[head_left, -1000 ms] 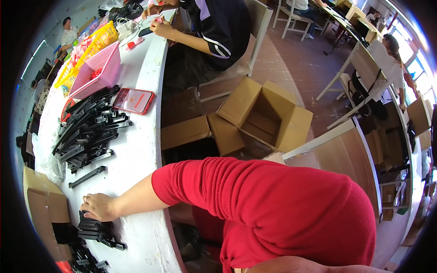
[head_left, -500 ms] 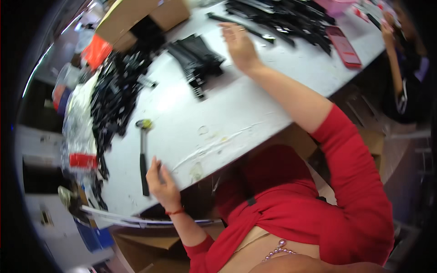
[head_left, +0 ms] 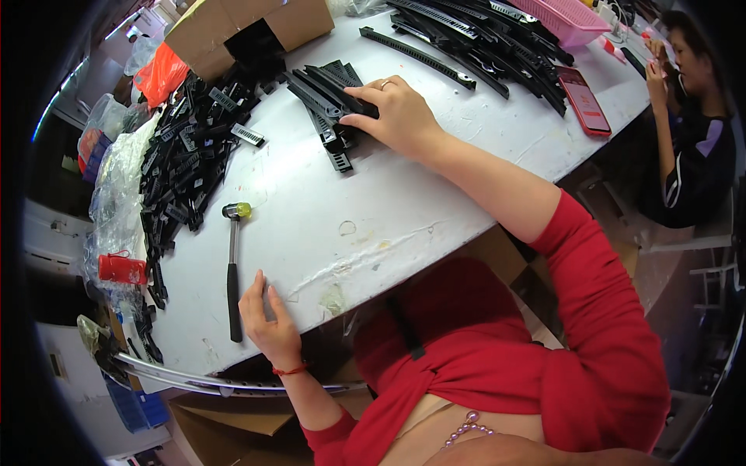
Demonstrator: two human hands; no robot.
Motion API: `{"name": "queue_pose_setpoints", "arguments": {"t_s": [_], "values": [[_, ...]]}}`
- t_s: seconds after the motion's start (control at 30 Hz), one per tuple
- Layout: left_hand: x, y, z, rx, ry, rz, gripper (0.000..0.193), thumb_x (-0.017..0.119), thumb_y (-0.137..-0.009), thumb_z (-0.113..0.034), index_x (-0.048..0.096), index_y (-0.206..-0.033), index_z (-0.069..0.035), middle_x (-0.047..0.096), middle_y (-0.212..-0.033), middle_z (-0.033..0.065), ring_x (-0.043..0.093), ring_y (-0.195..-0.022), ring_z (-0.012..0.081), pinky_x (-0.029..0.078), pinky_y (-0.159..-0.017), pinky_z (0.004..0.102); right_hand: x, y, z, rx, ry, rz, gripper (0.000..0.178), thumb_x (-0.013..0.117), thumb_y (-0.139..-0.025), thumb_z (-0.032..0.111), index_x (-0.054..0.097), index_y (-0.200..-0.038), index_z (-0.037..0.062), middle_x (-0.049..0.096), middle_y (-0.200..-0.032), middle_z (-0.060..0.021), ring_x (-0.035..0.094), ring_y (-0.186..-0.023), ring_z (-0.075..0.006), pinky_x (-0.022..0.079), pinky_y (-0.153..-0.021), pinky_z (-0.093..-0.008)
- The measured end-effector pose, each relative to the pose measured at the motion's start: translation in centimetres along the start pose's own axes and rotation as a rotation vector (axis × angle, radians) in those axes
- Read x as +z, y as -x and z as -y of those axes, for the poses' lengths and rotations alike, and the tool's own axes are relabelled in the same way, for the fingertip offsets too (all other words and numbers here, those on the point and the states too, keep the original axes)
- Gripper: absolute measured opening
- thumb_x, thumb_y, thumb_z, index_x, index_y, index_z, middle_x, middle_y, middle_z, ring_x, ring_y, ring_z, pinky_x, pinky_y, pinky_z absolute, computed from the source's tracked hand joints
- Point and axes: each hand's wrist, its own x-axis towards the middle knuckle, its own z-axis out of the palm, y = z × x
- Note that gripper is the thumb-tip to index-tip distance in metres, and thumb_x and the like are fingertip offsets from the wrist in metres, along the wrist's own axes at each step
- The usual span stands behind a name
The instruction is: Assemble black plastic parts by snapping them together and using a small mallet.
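Observation:
My right hand [head_left: 398, 116] reaches across the white table [head_left: 404, 217] and closes its fingers over the near end of a small stack of black ribbed plastic strips [head_left: 320, 95]. My left hand [head_left: 268, 322] rests at the table's near edge with fingers apart, holding nothing. It lies just right of the black handle of a small hammer [head_left: 232, 268] with a yellow-green head. A large heap of short black plastic parts [head_left: 186, 163] lies left of the hammer.
An open cardboard box [head_left: 256, 23] stands at the far left. Long black strips [head_left: 482, 39], a pink basket [head_left: 576, 19] and a flat red case [head_left: 583, 101] lie far right. A seated co-worker [head_left: 691, 147] is at the right. A curved metal strip [head_left: 202, 382] hangs below the near edge.
The view has swung from the right side of the table to straight over it. My right hand stays on the black strips; my left hand has settled beside the hammer handle.

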Motion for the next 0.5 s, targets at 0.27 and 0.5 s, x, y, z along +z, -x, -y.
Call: {"name": "queue_pose_setpoints", "arguments": {"t_s": [0.27,0.5], "values": [[-0.1,-0.2,0.3,0.074,-0.005,-0.027,0.029,0.060,-0.092,-0.001,0.066,-0.121,-0.001,0.066,-0.106,0.0156,0.061,-0.098,0.0327,0.049,-0.086,0.0403,-2.4,-1.3,0.3,0.406,-0.438,-0.140,0.029,0.074,-0.088,0.022,0.074,-0.110,0.0029,0.072,-0.080,-0.0132,0.063,-0.065,-0.0161,0.050,-0.064,-0.0278],[-1.3,-0.3,0.4,-0.069,0.185,0.056,0.035,0.056,-0.098,-0.009,0.059,-0.133,-0.002,0.065,-0.116,0.0144,0.061,-0.107,0.0255,0.047,-0.097,0.0374,-9.2,4.4,7.2,-0.090,-0.471,-0.185,0.021,0.071,-0.082,-0.009,0.073,-0.100,0.0018,0.073,-0.102,-0.0108,0.070,-0.091,-0.0191,0.053,-0.082,-0.0276]]}}
